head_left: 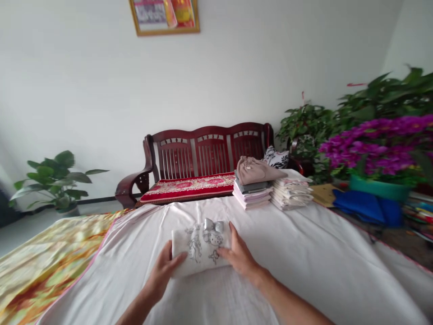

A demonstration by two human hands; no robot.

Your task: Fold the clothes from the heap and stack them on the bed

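Note:
A folded white garment [184, 266] with a grey printed cartoon pattern and a shiny silver bow is held just above or on the white sheet [135, 266]; I cannot tell whether it touches. My left hand [165, 262] grips its left end, thumb on the front face. At the right end my right hand [238, 253] is closed on it as well, with the thumb across the front. Farther back and to the right stand a pile of folded clothes [252, 198] topped by brown trousers [255, 171], and beside it a stack of cream folded clothes [292, 194].
Behind the sheet is a dark red wooden bench [211, 144] with a red patterned cover [192, 186]. Purple flowers [382, 144] and a blue cloth [368, 207] are at the right. A yellow patterned cloth [50, 262] lies left, near a potted plant [62, 180].

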